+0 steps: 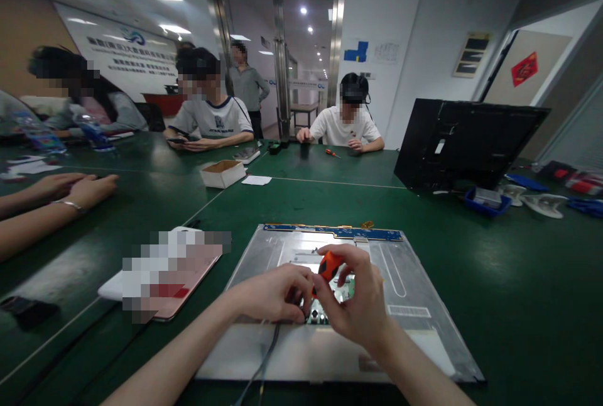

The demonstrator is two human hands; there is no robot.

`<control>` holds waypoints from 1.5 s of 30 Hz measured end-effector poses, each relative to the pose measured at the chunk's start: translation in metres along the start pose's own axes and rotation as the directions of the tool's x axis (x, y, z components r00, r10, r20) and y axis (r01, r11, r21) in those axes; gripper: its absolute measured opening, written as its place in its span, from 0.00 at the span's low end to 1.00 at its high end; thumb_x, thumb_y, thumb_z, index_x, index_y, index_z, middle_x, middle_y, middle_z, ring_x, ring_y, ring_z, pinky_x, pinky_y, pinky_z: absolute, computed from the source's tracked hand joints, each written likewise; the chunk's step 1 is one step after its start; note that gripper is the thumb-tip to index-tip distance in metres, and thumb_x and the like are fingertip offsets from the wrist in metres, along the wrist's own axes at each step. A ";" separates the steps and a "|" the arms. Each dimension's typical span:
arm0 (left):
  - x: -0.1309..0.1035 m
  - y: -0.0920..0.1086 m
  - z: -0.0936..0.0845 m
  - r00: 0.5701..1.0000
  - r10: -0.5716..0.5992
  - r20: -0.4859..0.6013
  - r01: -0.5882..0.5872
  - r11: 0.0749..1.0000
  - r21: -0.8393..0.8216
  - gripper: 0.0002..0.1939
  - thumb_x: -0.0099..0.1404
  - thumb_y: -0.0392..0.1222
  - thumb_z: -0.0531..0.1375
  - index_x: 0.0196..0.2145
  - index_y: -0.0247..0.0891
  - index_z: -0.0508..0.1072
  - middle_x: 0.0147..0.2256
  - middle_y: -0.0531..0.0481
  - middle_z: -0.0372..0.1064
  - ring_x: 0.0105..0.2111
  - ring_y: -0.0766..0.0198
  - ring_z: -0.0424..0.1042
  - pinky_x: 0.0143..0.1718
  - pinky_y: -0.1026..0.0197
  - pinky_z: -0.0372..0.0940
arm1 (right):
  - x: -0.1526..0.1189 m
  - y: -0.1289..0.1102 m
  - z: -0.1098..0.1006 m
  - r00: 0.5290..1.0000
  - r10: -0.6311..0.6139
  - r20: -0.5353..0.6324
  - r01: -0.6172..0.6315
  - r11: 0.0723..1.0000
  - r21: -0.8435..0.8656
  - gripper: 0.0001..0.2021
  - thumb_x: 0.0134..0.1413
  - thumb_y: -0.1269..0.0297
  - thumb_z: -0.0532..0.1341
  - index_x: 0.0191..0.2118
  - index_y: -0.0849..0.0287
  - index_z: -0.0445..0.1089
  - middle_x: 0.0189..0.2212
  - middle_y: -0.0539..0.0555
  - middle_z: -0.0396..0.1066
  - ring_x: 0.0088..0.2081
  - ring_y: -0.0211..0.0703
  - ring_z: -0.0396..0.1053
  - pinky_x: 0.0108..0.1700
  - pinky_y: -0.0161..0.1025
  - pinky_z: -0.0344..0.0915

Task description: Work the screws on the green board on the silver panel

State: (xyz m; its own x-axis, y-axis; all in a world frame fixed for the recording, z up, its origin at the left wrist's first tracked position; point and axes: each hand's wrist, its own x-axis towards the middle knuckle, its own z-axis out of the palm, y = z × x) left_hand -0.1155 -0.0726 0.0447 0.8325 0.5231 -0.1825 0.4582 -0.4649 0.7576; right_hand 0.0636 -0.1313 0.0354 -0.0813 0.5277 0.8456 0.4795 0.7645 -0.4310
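A flat metal display panel (409, 280) lies on the green table, with a blue circuit strip (377, 234) along its far edge. My right hand (355, 293) holds the red and black handle of a screwdriver (330, 266), tilted over the middle of the panel. Beside it, my left hand (277, 293) rests low with bent fingers near the tool's lower end; what these fingers hold, if anything, is hidden. A green circuit board (347, 288) shows partly between the hands. Dark cables (267, 356) run from under my left hand toward the near edge.
Left of the panel lie phone-like items (188, 286). A small open box (223, 175) and white paper (257, 180) sit farther back. A black monitor (466, 145) and blue tray (487, 202) stand at right. A person's hands (89, 189) rest at left; others sit across.
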 end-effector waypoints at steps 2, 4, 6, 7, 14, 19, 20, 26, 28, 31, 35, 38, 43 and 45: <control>0.000 0.001 0.000 1.000 0.002 -0.005 -0.002 1.000 -0.004 0.03 0.51 0.32 0.64 0.27 0.36 0.74 0.37 0.51 0.67 0.34 0.62 0.66 0.34 0.62 0.60 | 0.000 0.000 0.000 1.000 -0.015 0.017 0.015 1.000 0.016 0.19 0.56 0.67 0.60 0.53 0.58 0.59 0.34 0.53 0.72 0.27 0.39 0.70 0.27 0.38 0.68; -0.001 0.001 0.000 1.000 -0.006 -0.005 0.006 1.000 0.000 0.03 0.51 0.33 0.64 0.27 0.35 0.74 0.36 0.51 0.67 0.32 0.64 0.65 0.32 0.63 0.59 | 0.001 0.001 -0.001 0.999 -0.040 0.023 0.039 0.999 0.019 0.19 0.57 0.68 0.60 0.53 0.57 0.58 0.37 0.55 0.72 0.30 0.40 0.71 0.28 0.38 0.69; -0.001 0.001 0.000 1.000 -0.010 -0.010 0.010 1.000 0.006 0.03 0.51 0.34 0.64 0.26 0.35 0.74 0.35 0.51 0.66 0.30 0.65 0.64 0.28 0.64 0.59 | 0.002 0.002 -0.001 0.998 -0.054 0.022 0.054 0.998 0.019 0.18 0.57 0.68 0.59 0.53 0.56 0.59 0.40 0.56 0.70 0.33 0.42 0.71 0.28 0.38 0.69; -0.001 0.001 0.000 1.000 -0.006 -0.012 0.007 1.000 0.009 0.03 0.51 0.34 0.64 0.26 0.35 0.74 0.35 0.50 0.66 0.29 0.66 0.63 0.27 0.65 0.58 | 0.003 0.002 -0.001 0.998 -0.055 0.021 0.055 0.998 0.015 0.18 0.58 0.68 0.59 0.54 0.55 0.60 0.41 0.57 0.69 0.34 0.42 0.71 0.28 0.38 0.69; -0.001 -0.001 0.002 0.999 -0.037 -0.029 0.038 0.999 0.010 0.05 0.51 0.34 0.64 0.29 0.35 0.73 0.32 0.52 0.64 0.27 0.67 0.62 0.26 0.64 0.58 | 0.002 0.001 -0.003 0.994 -0.043 0.099 0.042 0.999 0.012 0.21 0.60 0.70 0.55 0.59 0.56 0.58 0.43 0.58 0.69 0.35 0.43 0.71 0.28 0.38 0.70; 0.000 -0.005 0.002 1.000 0.010 0.000 -0.010 1.000 -0.005 0.05 0.51 0.34 0.64 0.29 0.35 0.73 0.37 0.50 0.65 0.31 0.64 0.64 0.29 0.63 0.60 | -0.001 0.003 0.001 0.999 -0.047 0.026 0.047 0.999 -0.002 0.20 0.58 0.64 0.61 0.54 0.56 0.58 0.37 0.54 0.71 0.30 0.41 0.69 0.28 0.38 0.70; 0.000 -0.006 0.002 1.000 0.019 0.007 -0.019 1.000 -0.002 0.05 0.51 0.34 0.64 0.28 0.35 0.73 0.38 0.50 0.65 0.32 0.63 0.65 0.30 0.63 0.60 | -0.001 0.004 0.002 0.999 -0.050 0.010 0.050 0.999 -0.001 0.19 0.58 0.64 0.61 0.53 0.56 0.58 0.36 0.54 0.70 0.29 0.40 0.69 0.27 0.38 0.69; -0.001 -0.003 0.001 0.999 0.036 0.003 -0.036 0.999 0.020 0.05 0.51 0.34 0.63 0.28 0.35 0.71 0.37 0.50 0.66 0.30 0.65 0.64 0.27 0.64 0.58 | 0.003 0.003 0.001 0.998 -0.067 0.022 0.067 0.998 -0.014 0.18 0.58 0.66 0.60 0.53 0.52 0.60 0.40 0.55 0.67 0.33 0.42 0.70 0.26 0.37 0.69; -0.001 -0.003 0.001 1.000 0.028 -0.005 -0.028 0.999 0.025 0.06 0.52 0.35 0.64 0.29 0.35 0.71 0.37 0.50 0.66 0.29 0.66 0.63 0.26 0.64 0.57 | 0.003 0.002 0.001 0.996 -0.080 0.032 0.081 0.996 -0.022 0.18 0.59 0.67 0.59 0.54 0.52 0.61 0.39 0.55 0.67 0.32 0.41 0.70 0.26 0.37 0.69; -0.002 -0.003 0.002 1.000 0.010 -0.006 -0.009 0.999 0.044 0.05 0.53 0.36 0.64 0.29 0.34 0.72 0.36 0.50 0.65 0.27 0.67 0.62 0.25 0.65 0.57 | 0.002 0.001 0.000 0.994 -0.086 0.069 0.087 0.996 0.000 0.21 0.59 0.69 0.58 0.57 0.53 0.59 0.40 0.56 0.69 0.34 0.42 0.71 0.28 0.38 0.70; -0.001 -0.005 0.002 0.999 0.038 0.005 -0.038 0.999 0.037 0.03 0.52 0.34 0.64 0.27 0.35 0.73 0.35 0.51 0.65 0.28 0.66 0.62 0.26 0.65 0.58 | 0.001 0.001 -0.001 0.989 -0.096 0.115 0.089 0.994 0.062 0.25 0.56 0.73 0.56 0.60 0.57 0.55 0.41 0.57 0.71 0.36 0.43 0.71 0.32 0.40 0.72; -0.001 -0.005 0.001 0.998 0.058 0.002 -0.058 0.998 0.017 0.06 0.52 0.34 0.64 0.31 0.36 0.74 0.37 0.51 0.66 0.29 0.66 0.63 0.27 0.65 0.59 | 0.001 0.001 -0.001 0.990 -0.107 0.093 0.101 0.993 0.068 0.24 0.56 0.71 0.59 0.58 0.57 0.55 0.40 0.57 0.71 0.36 0.44 0.71 0.34 0.40 0.72; -0.001 -0.004 0.001 0.998 0.059 0.007 -0.059 0.998 0.007 0.08 0.52 0.33 0.62 0.32 0.36 0.72 0.35 0.52 0.66 0.29 0.65 0.65 0.27 0.65 0.59 | 0.003 0.000 0.000 0.992 -0.118 0.041 0.118 0.993 0.002 0.18 0.59 0.66 0.59 0.55 0.52 0.59 0.38 0.55 0.68 0.34 0.43 0.70 0.27 0.37 0.69; -0.001 -0.004 0.002 0.999 0.039 0.009 -0.040 0.999 0.030 0.07 0.52 0.34 0.62 0.32 0.36 0.72 0.33 0.52 0.66 0.28 0.65 0.65 0.26 0.65 0.59 | 0.004 0.000 0.000 0.993 -0.114 0.044 0.115 0.993 -0.025 0.18 0.60 0.67 0.58 0.55 0.51 0.61 0.38 0.55 0.67 0.32 0.41 0.70 0.24 0.35 0.67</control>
State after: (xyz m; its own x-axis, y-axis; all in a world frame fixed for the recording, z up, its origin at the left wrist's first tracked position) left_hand -0.1178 -0.0727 0.0404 0.8528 0.4976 -0.1584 0.4341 -0.5068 0.7448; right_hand 0.0633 -0.1295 0.0386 -0.1732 0.4529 0.8746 0.4885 0.8106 -0.3230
